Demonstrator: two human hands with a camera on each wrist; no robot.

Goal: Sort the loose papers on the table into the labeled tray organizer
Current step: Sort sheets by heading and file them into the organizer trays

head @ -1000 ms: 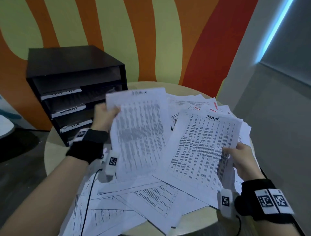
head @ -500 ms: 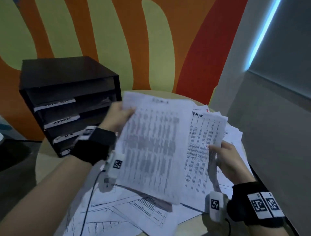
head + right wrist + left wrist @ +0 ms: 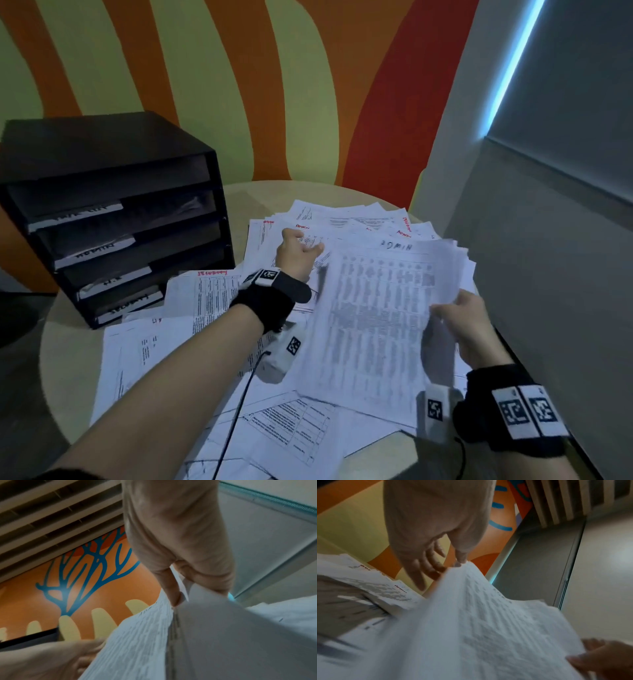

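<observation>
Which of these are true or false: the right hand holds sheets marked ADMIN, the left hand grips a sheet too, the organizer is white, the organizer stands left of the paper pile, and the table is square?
1. The right hand holds the ADMIN sheets. True.
2. The left hand grips a sheet. False: its fingers hang loose over the paper pile, holding nothing.
3. The tray organizer is white. False: it is black, with white labels.
4. The organizer stands left of the pile. True.
5. The table is square. False: its edge is rounded.
</observation>
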